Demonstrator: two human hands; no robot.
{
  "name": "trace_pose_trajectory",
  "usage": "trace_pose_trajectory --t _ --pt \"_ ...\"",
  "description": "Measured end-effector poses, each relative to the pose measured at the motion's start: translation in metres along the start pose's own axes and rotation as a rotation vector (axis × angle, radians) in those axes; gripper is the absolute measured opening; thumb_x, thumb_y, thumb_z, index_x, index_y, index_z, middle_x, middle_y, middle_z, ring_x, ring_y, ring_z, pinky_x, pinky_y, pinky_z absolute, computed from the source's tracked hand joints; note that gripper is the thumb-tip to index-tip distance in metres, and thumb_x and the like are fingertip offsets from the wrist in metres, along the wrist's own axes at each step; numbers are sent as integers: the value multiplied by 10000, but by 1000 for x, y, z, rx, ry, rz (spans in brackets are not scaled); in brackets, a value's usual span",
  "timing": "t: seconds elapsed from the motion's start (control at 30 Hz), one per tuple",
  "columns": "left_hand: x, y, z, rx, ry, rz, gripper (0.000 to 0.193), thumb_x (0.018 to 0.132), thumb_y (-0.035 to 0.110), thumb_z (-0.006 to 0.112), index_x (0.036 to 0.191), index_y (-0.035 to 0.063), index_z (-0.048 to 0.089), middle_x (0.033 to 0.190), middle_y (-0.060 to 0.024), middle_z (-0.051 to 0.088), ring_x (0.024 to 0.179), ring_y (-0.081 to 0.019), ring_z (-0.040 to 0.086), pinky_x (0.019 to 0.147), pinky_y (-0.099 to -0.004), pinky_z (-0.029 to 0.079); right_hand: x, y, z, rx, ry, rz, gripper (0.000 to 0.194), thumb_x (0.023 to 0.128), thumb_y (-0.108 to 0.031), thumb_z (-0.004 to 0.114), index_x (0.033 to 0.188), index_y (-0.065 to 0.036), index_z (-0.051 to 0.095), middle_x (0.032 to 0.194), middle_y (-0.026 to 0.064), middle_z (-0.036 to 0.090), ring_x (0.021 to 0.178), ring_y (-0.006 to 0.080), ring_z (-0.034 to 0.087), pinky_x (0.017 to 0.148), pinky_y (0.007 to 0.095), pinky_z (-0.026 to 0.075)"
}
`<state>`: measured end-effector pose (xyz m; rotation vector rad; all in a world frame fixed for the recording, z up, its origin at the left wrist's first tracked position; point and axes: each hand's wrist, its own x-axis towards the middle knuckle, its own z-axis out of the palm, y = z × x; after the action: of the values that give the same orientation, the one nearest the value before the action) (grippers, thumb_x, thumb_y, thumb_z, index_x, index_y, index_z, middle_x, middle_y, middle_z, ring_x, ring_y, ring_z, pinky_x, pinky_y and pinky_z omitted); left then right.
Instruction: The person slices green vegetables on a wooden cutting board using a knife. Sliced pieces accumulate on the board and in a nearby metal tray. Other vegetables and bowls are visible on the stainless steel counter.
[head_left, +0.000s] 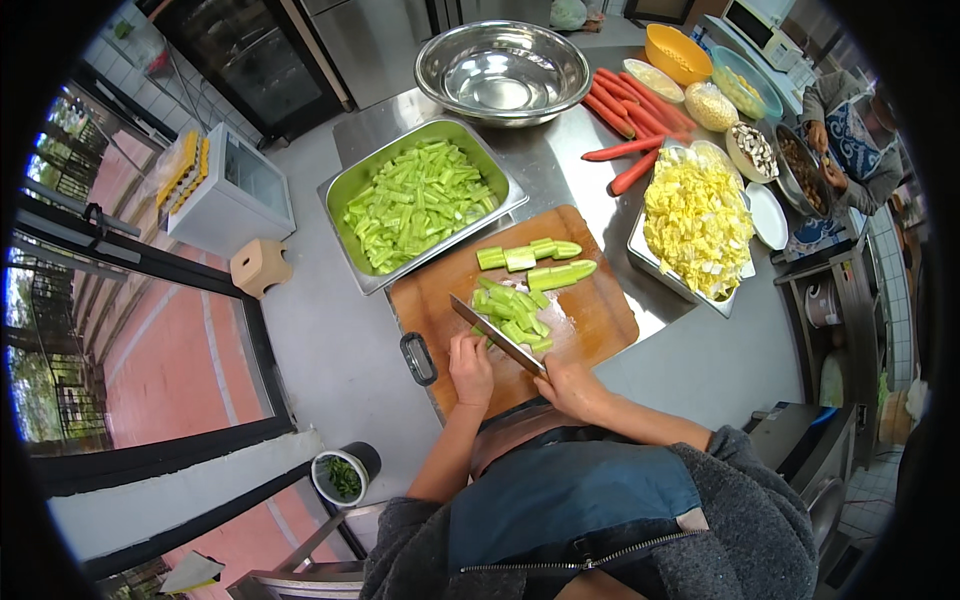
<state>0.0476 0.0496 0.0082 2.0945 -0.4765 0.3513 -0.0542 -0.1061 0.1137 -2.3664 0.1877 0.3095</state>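
Observation:
My right hand (574, 388) is closed round the handle end of a wide kitchen knife (498, 334), whose blade slants up to the left over the wooden cutting board (600, 307). At the blade's near left side is my left hand (471, 369), its fingers bent down close to a bit of green; whether they grip it cannot be told. Cut green vegetable pieces (514, 309) lie in a heap just beyond the blade. Farther back on the board rest longer peeled green pieces, in a back row (529, 253) and a front row (561, 275).
A steel pan (358, 276) of cut green pieces stands behind the board, beside a large steel bowl (502, 75). Carrots (634, 172) and a pan of chopped yellow-green leaves (697, 217) are at the right. Another person (862, 142) works over a bowl at the far right.

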Motion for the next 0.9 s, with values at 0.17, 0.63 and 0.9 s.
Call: trace_pose_trajectory --t 0.17,0.63,0.9 --pt "0 1 -1 -19 0 -29 101 815 -1 660 842 1 563 947 -169 579 870 -351 584 770 -405 484 -4 -1 -1 -12 16 -21 278 893 -211 577 907 48 475 731 299 601 703 483 595 634 545 469" --pt "-6 1 -11 -45 -62 -83 133 817 45 688 857 13 565 929 -149 578 879 -338 567 784 -398 468 -12 -6 -7 12 -12 35 285 885 -203 600 902 41 455 706 300 585 683 495 575 613 541 456" --pt "-4 2 -11 19 -39 9 103 825 41 670 839 20 570 916 -137 595 863 -321 574 781 -402 464 3 -8 0 -13 -6 14 288 903 -222 563 899 44 450 695 307 590 661 496 581 621 561 459"
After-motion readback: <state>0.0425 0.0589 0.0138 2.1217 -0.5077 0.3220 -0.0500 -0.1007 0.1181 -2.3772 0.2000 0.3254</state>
